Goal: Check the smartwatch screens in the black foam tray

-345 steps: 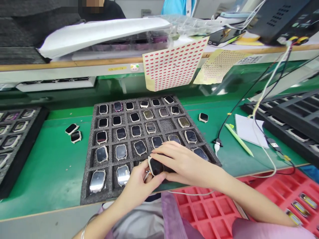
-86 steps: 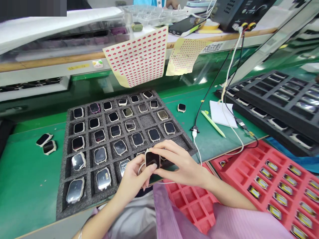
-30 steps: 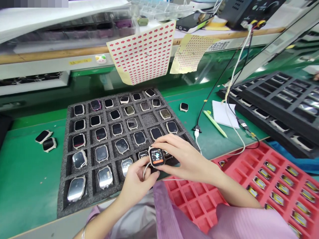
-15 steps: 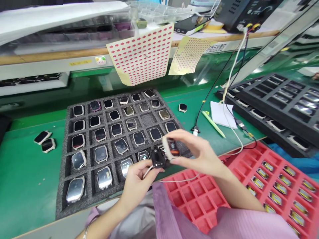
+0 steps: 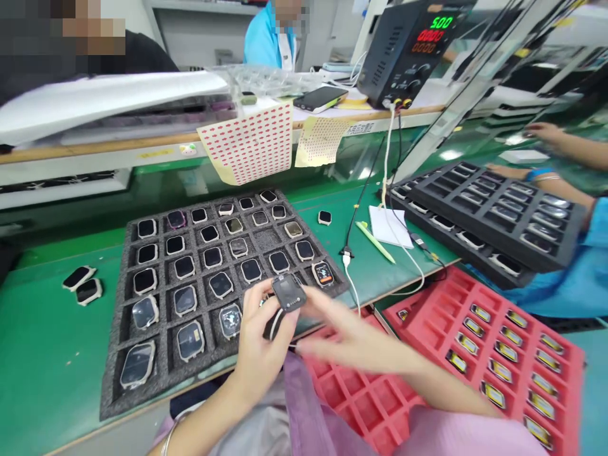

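My left hand (image 5: 266,335) is closed around a small black square device (image 5: 289,293), which has a white cable by the palm and a row of small dots along its lower edge. Beside it, my right hand (image 5: 339,332) is partly blurred, with thumb and fingers apart and no object visible between them. Its index finger is near the device's right side; I cannot tell if they touch. Behind the hands lies a dark grey foam tray (image 5: 111,386) of square watches. One watch (image 5: 323,273) with a lit orange and white screen sits in its right front corner; another lit watch (image 5: 230,321) is left of my hands.
Two loose watches (image 5: 83,285) lie left of the tray, and one watch (image 5: 325,218) lies right of it. Red foam trays (image 5: 456,285) are at front right. Stacked black trays (image 5: 522,266), a green pen (image 5: 375,242) and cables are on the right. A co-worker's arm (image 5: 570,149) is beyond.
The watch from my right hand now rests in the tray's right front corner, and that hand has opened. My left hand still holds the black device. The view has tilted up and swung right.
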